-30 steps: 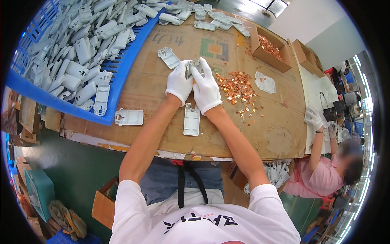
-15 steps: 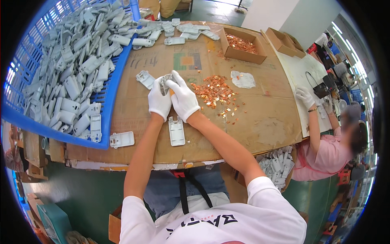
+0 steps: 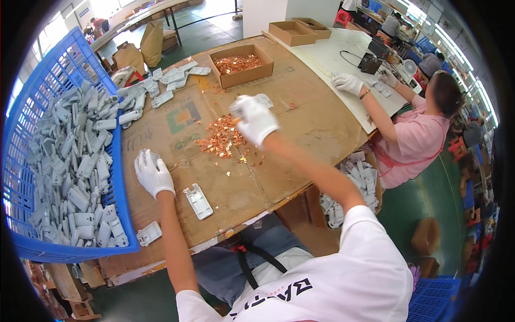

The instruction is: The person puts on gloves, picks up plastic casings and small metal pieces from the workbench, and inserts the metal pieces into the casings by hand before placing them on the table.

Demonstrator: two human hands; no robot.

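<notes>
My left hand (image 3: 154,174), in a white glove, is at the left of the cardboard-topped table with its fingers curled over a light grey plastic casing (image 3: 155,157), mostly covered by the glove. My right hand (image 3: 256,121), also gloved, is smeared by motion above the right edge of a pile of small copper-coloured metal pieces (image 3: 222,138). Whether it holds anything is not clear. Between my forearms an open casing half (image 3: 199,202) lies with its hollow side up. Another casing (image 3: 149,234) rests by the basket's near corner.
A blue basket (image 3: 124,214) heaped with grey casings stands at the left. More casings (image 3: 174,78) lie at the far edge, beside a cardboard box (image 3: 247,79) of copper pieces. To the right, a co-worker in pink (image 3: 413,134) works at a white table; a carton of casings (image 3: 351,185) sits between us.
My hands, together around a casing before, have parted: the left went left to the table, the right swung right over the copper pile. The whole view has turned rightward.
</notes>
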